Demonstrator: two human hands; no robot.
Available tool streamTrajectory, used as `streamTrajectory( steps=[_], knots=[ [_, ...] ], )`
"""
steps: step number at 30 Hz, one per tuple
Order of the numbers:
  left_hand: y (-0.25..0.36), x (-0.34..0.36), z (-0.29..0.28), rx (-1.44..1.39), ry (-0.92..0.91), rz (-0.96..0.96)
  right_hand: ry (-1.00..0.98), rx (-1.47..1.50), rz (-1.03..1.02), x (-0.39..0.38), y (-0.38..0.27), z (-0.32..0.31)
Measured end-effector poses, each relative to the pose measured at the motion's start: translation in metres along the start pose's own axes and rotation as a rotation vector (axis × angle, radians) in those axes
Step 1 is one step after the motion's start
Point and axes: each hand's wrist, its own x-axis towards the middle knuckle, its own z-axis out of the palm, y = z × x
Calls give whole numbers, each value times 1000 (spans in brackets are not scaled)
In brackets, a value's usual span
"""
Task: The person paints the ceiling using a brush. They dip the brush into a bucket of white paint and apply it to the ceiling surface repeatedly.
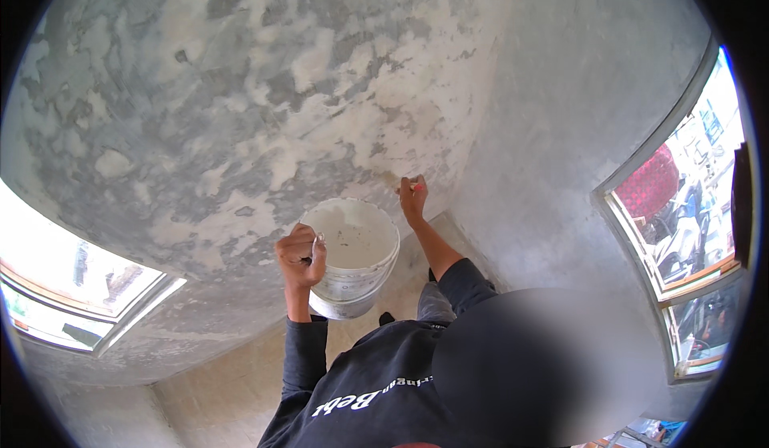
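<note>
My left hand (299, 254) is closed in a fist at the left rim of a white plastic bucket (352, 286) and holds it up in front of my body. Inside the bucket is a pale, whitish liquid with a few dark specks. My right hand (412, 195) is raised to the wall, just beyond the bucket's right side. Its fingers are wrapped round what looks like a paintbrush (390, 179), with a bit of red showing at the fingers and a yellowish, blurred end against the wall. Most of its handle is hidden.
A grey wall (240, 111) with uneven whitish patches fills the space ahead. It meets a plainer grey wall (553, 119) in a corner at right. Bright windows (88, 288) open at left, and a window (681, 191) at right. Below is a tan floor (208, 376).
</note>
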Motion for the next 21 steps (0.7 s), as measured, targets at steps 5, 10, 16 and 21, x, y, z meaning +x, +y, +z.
streamTrajectory(
  steps=[5,10,16,21],
  knots=[
    [-1,-7,2,23,16,-52,-55,-14,60,-7,-1,8],
    [-1,-10,-5,31,26,-32,-91,231,-55,9,-65,52],
    [1,-11,-11,54,46,-29,20,482,-215,14,-165,70],
    [2,-10,-15,72,40,-58,24,363,-293,22,-154,62]
  ],
)
